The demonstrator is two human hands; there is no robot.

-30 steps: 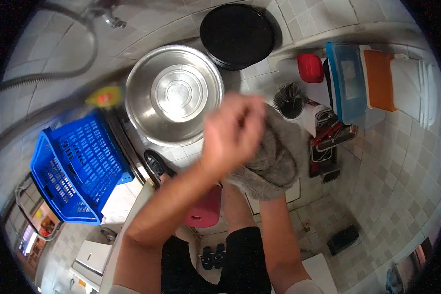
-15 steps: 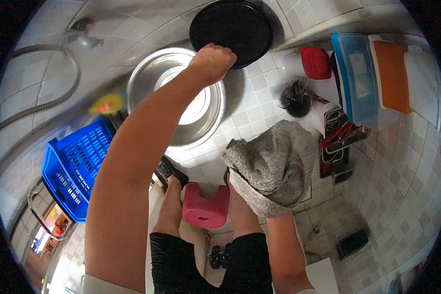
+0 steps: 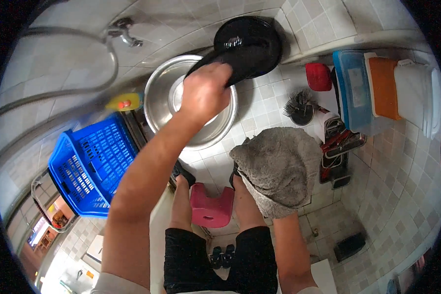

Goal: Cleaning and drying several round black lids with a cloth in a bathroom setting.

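My left hand (image 3: 208, 90), a little blurred, grips the edge of a round black tray (image 3: 247, 63), raised and tilted over the far side of the metal basin. Behind it another round black tray (image 3: 240, 30) leans by the wall. Inside the wide metal basin (image 3: 154, 105) sits a smaller pale round vessel (image 3: 175, 93), partly hidden by my left hand. A grey towel (image 3: 279, 169) is draped over my right hand, which holds it up; the fingers are hidden under the cloth.
A blue plastic basket (image 3: 90, 161) stands at left, below a tap (image 3: 125, 32) with a hose. Between my feet is a pink stool (image 3: 211, 210). On the right are a cup of forks (image 3: 300, 110), a red container (image 3: 318, 77), and upright blue (image 3: 350, 93) and orange (image 3: 383, 88) containers.
My left hand has lifted one black tray away from the other and brought it nearer, over the basin. The towel stays on my right hand. The whole view has shifted slightly.
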